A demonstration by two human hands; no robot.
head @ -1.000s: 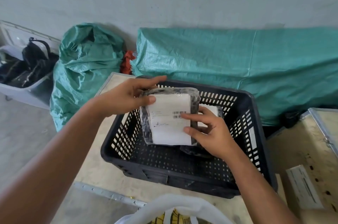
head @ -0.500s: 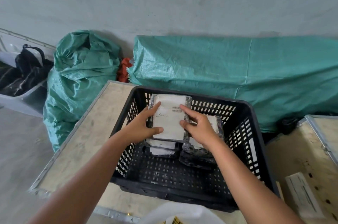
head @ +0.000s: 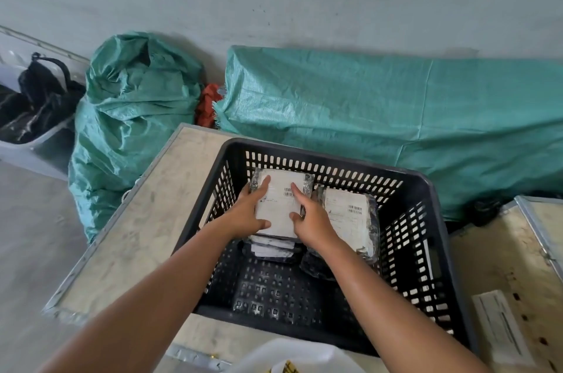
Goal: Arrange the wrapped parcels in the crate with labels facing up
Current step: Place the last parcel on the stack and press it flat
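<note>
Parcel [head: 278, 205], label up, long axis 12–6, tops the crate [head: 432, 186] stack; your left hand [head: 248, 214] and right hand [head: 309, 215] clamp its 9 and 3 edges, equally near.

Parcel [head: 279, 205] now lower, onto stack [head: 272, 246] in crate [head: 426, 250].
</note>
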